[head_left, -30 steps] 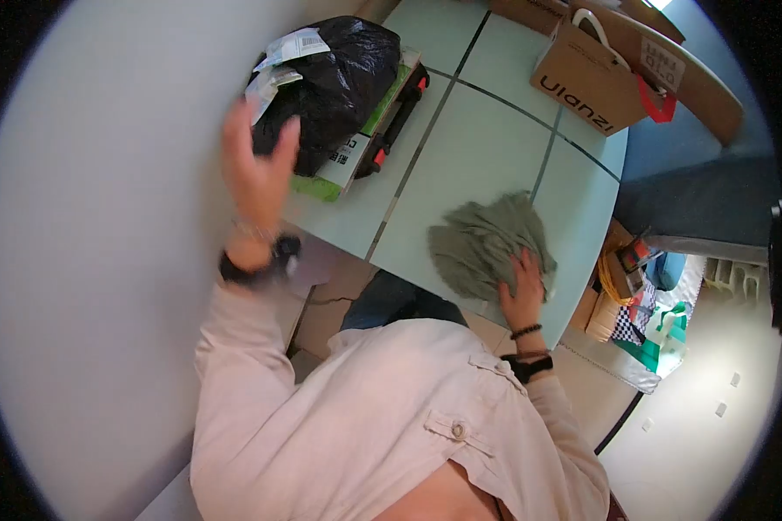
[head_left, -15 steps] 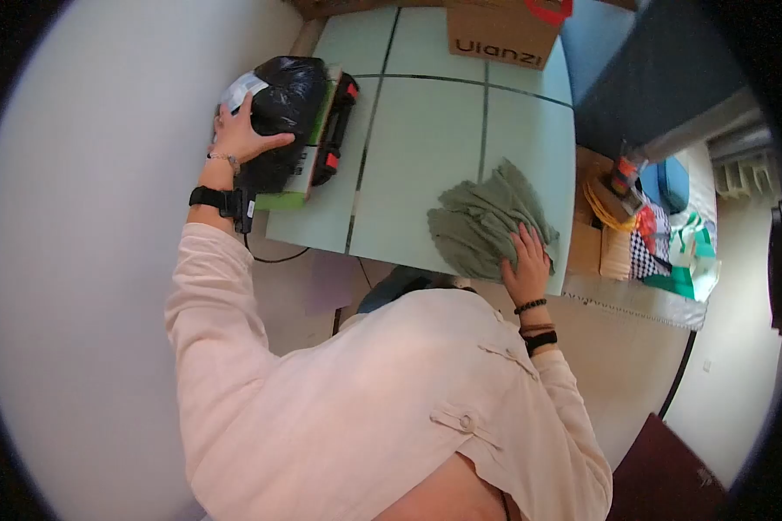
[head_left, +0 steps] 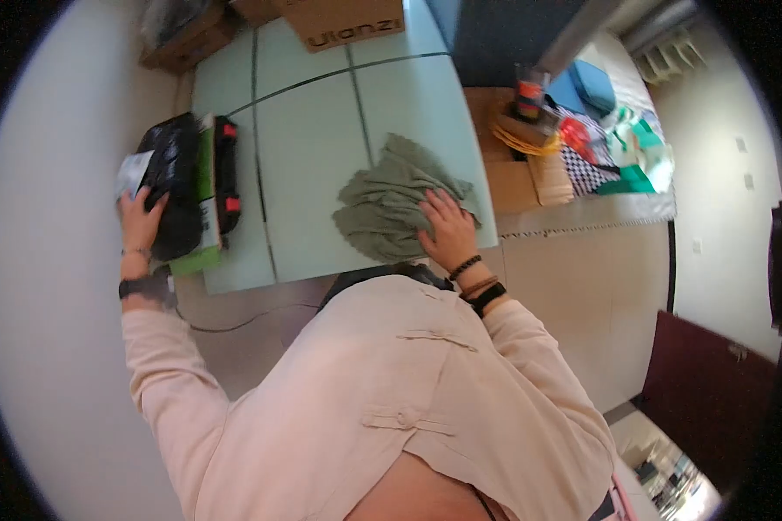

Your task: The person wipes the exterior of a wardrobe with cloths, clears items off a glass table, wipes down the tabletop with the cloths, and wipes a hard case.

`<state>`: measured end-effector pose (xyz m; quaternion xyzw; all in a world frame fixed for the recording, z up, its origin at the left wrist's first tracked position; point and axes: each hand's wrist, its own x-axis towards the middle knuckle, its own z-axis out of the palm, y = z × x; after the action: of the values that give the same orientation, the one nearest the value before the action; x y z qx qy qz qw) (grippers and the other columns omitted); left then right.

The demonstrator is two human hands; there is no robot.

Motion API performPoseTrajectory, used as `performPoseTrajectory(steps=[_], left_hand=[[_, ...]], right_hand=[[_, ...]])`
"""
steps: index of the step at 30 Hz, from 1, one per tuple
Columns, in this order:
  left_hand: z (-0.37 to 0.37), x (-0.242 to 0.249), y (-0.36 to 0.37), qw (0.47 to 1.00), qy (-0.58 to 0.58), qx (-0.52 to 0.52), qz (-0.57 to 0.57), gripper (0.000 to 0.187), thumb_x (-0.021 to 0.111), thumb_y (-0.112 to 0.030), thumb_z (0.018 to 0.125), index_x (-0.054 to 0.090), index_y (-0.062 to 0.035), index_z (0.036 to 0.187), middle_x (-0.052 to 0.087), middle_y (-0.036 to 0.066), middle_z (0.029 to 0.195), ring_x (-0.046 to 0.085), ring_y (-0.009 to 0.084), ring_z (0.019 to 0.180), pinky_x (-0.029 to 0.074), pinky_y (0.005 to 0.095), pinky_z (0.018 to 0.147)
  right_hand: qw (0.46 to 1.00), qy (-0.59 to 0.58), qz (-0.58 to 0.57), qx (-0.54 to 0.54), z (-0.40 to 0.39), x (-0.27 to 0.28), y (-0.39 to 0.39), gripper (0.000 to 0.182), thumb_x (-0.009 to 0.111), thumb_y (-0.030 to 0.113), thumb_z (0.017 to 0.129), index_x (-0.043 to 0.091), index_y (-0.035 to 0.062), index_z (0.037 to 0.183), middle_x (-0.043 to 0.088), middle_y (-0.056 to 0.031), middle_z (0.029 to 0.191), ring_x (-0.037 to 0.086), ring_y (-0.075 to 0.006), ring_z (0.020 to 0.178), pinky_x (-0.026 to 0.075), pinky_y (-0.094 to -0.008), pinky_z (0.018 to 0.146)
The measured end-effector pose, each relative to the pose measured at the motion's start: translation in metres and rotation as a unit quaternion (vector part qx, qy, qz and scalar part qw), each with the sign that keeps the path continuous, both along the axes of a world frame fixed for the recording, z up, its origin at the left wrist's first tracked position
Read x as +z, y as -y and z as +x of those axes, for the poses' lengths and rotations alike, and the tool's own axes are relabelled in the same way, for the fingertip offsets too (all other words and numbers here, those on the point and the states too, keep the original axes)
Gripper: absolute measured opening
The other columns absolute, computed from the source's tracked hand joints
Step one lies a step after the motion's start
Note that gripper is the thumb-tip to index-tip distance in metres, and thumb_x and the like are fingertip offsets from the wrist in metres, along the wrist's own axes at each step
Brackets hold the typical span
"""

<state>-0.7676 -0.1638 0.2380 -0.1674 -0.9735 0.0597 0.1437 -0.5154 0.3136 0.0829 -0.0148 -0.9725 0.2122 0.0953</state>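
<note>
My left hand lies against the outer side of a black plastic-wrapped package with a white label, its thumb and fingers apart. Beside the package, on its right, are a green and white box and a black case with red latches. At the table's near right corner, my right hand rests flat with fingers stretched out on a crumpled grey-green cloth. Part of the cloth is hidden under that hand.
The pale glass-topped table has dark seam lines. A cardboard box marked "Ulanzi" stands at its far end. On the right, a second surface bears yellow cable, a blue case and a green and white bag. A cable hangs below.
The view has turned, so the table and its things appear further left. My left hand is nearer the package's close end. My right hand stays on the cloth.
</note>
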Motion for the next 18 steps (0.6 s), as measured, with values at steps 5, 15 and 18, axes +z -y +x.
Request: performPoseTrajectory(steps=[5,15,18], left_hand=[[0.001,-0.005,0.002,0.997,-0.058,0.004,0.049,0.029,0.057,-0.024,0.080,0.056,-0.0007,0.098,0.046,0.024,0.110,0.044,0.0384,0.101,0.036,0.0420,0.087],[0.011,0.008,-0.088,0.938,-0.238,-0.088,0.236,0.015,0.051,-0.013,0.084,0.056,-0.0010,0.091,0.057,0.016,0.085,0.054,0.0331,0.076,0.044,0.0380,0.065],[0.015,-0.013,-0.166,0.933,-0.221,-0.181,0.219,0.014,0.050,-0.005,0.079,0.053,-0.0033,0.093,0.056,0.015,0.083,0.055,0.0306,0.074,0.045,0.0371,0.063]], right_hand=[[1.000,-0.024,0.002,0.014,0.001,-0.003,-0.001,0.046,0.059,0.028,0.073,0.048,0.0119,0.114,0.040,-0.0052,0.128,0.033,-0.0231,0.121,0.036,-0.0427,0.088],[1.000,0.005,0.005,0.011,0.000,-0.001,0.001,0.046,0.060,0.025,0.071,0.048,0.0104,0.114,0.039,-0.0051,0.129,0.031,-0.0226,0.122,0.035,-0.0441,0.088],[1.000,-0.002,0.000,0.006,0.000,-0.002,0.002,0.046,0.060,0.024,0.071,0.048,0.0096,0.113,0.039,-0.0054,0.129,0.032,-0.0231,0.122,0.035,-0.0442,0.087]])
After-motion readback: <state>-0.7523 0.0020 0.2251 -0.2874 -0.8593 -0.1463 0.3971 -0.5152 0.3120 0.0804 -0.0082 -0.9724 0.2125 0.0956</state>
